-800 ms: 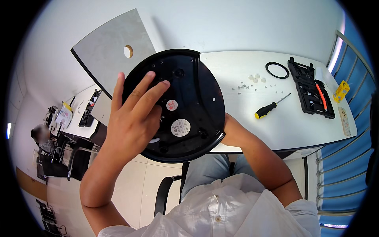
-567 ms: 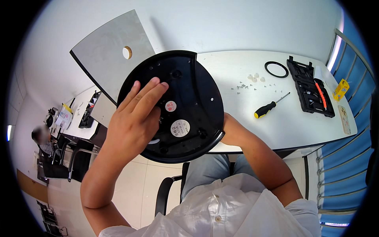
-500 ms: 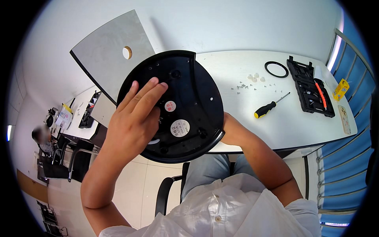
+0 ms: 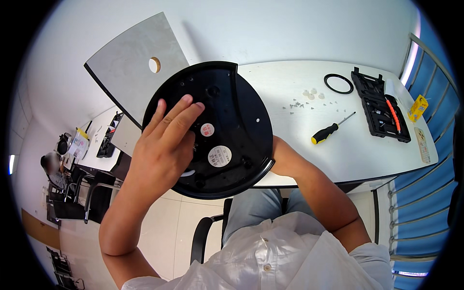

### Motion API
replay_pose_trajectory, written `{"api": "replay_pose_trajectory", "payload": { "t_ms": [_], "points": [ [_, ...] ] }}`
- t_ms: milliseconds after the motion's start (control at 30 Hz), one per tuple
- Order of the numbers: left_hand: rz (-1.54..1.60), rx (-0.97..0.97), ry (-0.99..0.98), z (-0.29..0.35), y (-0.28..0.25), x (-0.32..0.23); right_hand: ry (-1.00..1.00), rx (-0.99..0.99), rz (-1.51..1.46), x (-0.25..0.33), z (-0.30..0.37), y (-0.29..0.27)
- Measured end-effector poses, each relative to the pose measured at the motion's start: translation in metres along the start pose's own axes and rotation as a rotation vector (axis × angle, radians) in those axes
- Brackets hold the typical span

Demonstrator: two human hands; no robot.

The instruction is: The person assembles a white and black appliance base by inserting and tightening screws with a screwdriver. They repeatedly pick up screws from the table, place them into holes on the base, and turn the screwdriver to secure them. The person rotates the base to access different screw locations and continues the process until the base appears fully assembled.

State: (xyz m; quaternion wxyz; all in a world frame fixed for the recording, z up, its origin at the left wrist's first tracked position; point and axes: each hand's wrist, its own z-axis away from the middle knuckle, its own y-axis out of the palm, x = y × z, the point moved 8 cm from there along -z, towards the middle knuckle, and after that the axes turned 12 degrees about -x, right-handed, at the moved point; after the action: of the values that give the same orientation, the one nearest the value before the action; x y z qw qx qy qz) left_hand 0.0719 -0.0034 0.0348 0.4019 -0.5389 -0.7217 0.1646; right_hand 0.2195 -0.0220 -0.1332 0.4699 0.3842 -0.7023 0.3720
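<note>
A round black plastic base (image 4: pixel 227 121), apparently an appliance part, is held up in front of me above the table's front edge. It has a raised curved rim, several holes and two round stickers. My right hand (image 4: pixel 284 157) grips it at the lower right edge, its fingers hidden behind the base. Over the left part of the base is my left hand (image 4: pixel 164 145). Three of its fingers stretch up across the surface, while the index finger curls in toward the hidden thumb. A small glint shows by that fingertip, too small to name.
The white table (image 4: pixel 290 164) holds a yellow-and-black screwdriver (image 4: pixel 325 134), several small screws (image 4: pixel 302 105), translucent caps (image 4: pixel 313 94), a black ring (image 4: pixel 338 83) and an opened black tool case (image 4: pixel 382 116). A grey panel (image 4: pixel 130 58) with a hole stands at left. A person (image 4: pixel 55 174) sits far left.
The view has shifted very slightly. Both hands and the black base keep nearly the same pose.
</note>
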Motion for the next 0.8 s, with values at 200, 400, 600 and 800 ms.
{"api": "replay_pose_trajectory", "payload": {
  "t_ms": [200,400,600,800],
  "points": [
    [-0.02,-0.017,-0.014,0.0,-0.002,-0.002,0.012,-0.142,0.044,0.002,0.007,-0.026],
    [-0.021,-0.016,-0.015,-0.001,0.0,-0.002,-0.002,-0.231,0.077,0.009,0.019,-0.073],
    [-0.01,-0.022,-0.018,-0.002,-0.002,-0.002,-0.034,0.025,-0.225,0.014,0.033,-0.044],
    [0.019,0.005,-0.006,-0.002,0.001,-0.005,-0.133,0.043,-0.305,0.027,0.037,-0.004]
  ]
}}
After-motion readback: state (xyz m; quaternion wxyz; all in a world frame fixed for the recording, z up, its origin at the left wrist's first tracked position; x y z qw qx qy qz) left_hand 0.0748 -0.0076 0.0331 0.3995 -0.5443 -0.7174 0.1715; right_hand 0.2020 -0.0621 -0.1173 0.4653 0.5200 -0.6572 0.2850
